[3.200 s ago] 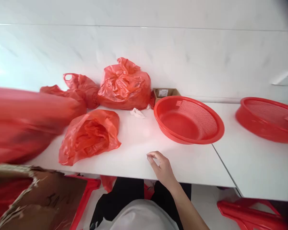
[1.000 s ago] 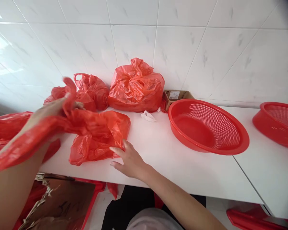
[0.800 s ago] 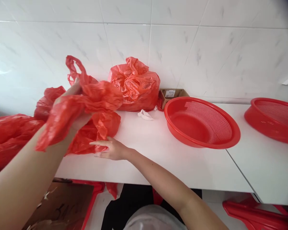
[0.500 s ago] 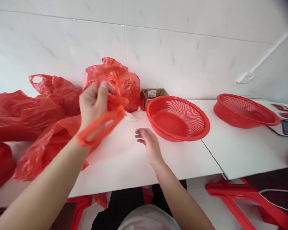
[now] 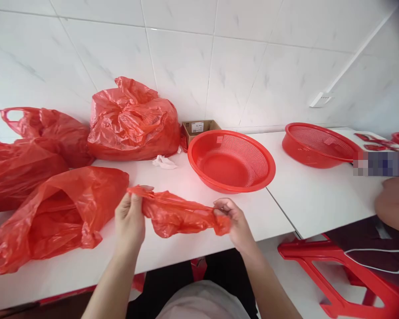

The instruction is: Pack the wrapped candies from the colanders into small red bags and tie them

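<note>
near edge: the person's dark-clad legs (image 5: 169, 274) under the white table (image 5: 259, 212); at near right, a red stool (image 5: 306, 251) and, beside the far table section (image 5: 306, 208), another person's arm (image 5: 394, 206).

hands, over the near part of the table: left hand (image 5: 131, 223) narrow, thumb pressed on the fingers, pinching the left end of a thin red bag (image 5: 176, 217). right hand (image 5: 236, 223) narrow as well, fingers curled round the bag's right end. bag drawn out lengthwise between the two, crumpled, slack along its lower edge.

progress, judged: both ends are gripped and the bag is partly stretched; it looks bunched, so spreading it and parting its mouth seem not yet done. whether anything is inside: cannot tell.

just left of the left hand: larger loose red bag (image 5: 99, 186) lying on its side, mouth gaping toward near; contents unclear. behind it, at left, a full red bag (image 5: 23, 166).

middle: red basket (image 5: 226, 188), near the right hand but apart from it; white scrap (image 5: 164, 162) to its left. at right, second red basket (image 5: 315, 157).

far: knotted bulging bag (image 5: 133, 124), handled bag (image 5: 56, 133) to its left, small cardboard box (image 5: 204, 126) behind the first basket; then tiled wall (image 5: 186, 66).
</note>
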Available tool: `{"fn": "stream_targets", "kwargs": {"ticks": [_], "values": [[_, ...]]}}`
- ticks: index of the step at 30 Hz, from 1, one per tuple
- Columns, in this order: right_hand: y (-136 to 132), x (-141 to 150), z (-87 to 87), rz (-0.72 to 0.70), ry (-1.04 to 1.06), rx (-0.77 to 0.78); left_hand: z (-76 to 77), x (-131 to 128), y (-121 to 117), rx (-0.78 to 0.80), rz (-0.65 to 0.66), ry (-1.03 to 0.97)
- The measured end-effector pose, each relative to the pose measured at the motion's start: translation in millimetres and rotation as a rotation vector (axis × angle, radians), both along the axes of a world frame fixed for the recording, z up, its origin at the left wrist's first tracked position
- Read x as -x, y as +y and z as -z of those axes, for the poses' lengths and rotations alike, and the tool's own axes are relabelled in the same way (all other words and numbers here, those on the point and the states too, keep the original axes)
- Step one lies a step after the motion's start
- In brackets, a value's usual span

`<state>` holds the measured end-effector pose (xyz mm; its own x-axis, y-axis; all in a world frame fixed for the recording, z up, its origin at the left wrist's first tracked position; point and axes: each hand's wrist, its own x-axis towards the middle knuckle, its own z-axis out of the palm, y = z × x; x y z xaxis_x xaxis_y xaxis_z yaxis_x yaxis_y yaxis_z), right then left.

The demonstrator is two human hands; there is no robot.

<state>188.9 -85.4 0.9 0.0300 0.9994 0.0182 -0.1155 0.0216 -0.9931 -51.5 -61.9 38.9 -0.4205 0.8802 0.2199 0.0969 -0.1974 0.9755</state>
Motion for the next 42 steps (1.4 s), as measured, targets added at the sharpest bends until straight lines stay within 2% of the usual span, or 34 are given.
{"fn": "stream_targets", "kwargs": {"ticks": [3, 5, 7, 9, 12, 14, 16, 18, 20, 21, 24, 28, 30, 32, 34, 36, 37, 38, 40, 42], "values": [[-1, -21, -1.6, 0.069, -0.032, -0.012, 15.6, 29, -2, 0.036, -0.034, -0.106], [-2, -28, -6.0, 0.106, -0.054, -0.052, 26.1, 39, -6, 0.093, -0.022, -0.094], [-4, -31, -10.7, 0.144, -0.078, -0.079, 28.6, 41, -12, 0.139, -0.017, -0.063], [-6, -33, -14.9, 0.158, -0.106, -0.075, 17.9, 38, -23, 0.126, 0.016, -0.04], [-11, -32, -19.6, 0.126, -0.152, -0.058, -15.7, 25, -46, -0.086, 0.108, 0.078], [-15, -28, -21.8, 0.096, -0.167, -0.057, -34.4, 11, -60, -0.251, 0.149, 0.388], [-19, -21, -23.8, 0.063, -0.159, -0.054, -37.5, -6, -64, -0.314, 0.255, 0.774], [-23, -15, -26.1, 0.03, -0.149, -0.047, -23.2, -21, -55, -0.22, 0.33, 1.071], [-27, -12, -28.4, -0.011, -0.138, -0.029, 0.3, -29, -38, 0.021, 0.402, 1.233], [-28, -12, -29.3, -0.035, -0.136, -0.014, 11.6, -30, -28, 0.131, 0.433, 1.271], [-30, -26, -29.2, -0.068, -0.185, 0.027, 31.2, -17, -2, 0.251, 0.346, 1.289], [-28, -56, -30.5, 0.101, -0.387, 0.03, 25.6, 10, 7, 0.348, 0.222, 1.258], [-33, -61, -39.9, 0.237, -0.52, -0.01, 19.8, 15, 3, 0.366, 0.244, 1.243], [-42, -50, -55.7, 0.33, -0.588, -0.146, 15.4, 10, -5, 0.367, 0.287, 1.233], [-53, -25, -71.3, 0.24, -0.556, -0.307, 11.3, -1, -14, 0.362, 0.325, 1.224], [-57, 6, -77.5, -0.033, -0.525, -0.386, 6.3, -13, -20, 0.353, 0.36, 1.211], [-54, 20, -75.2, -0.167, -0.555, -0.396, 3.5, -17, -23, 0.349, 0.39, 1.194], [-49, 30, -69.5, -0.26, -0.616, -0.399, 0.7, -19, -24, 0.346, 0.428, 1.171], [-33, 37, -51.2, -0.3, -0.821, -0.366, -3.9, -14, -23, 0.344, 0.494, 1.139], [-17, 27, -32.6, -0.351, -1.048, -0.201, -5.8, 0, -19, 0.366, 0.469, 1.147]]}}
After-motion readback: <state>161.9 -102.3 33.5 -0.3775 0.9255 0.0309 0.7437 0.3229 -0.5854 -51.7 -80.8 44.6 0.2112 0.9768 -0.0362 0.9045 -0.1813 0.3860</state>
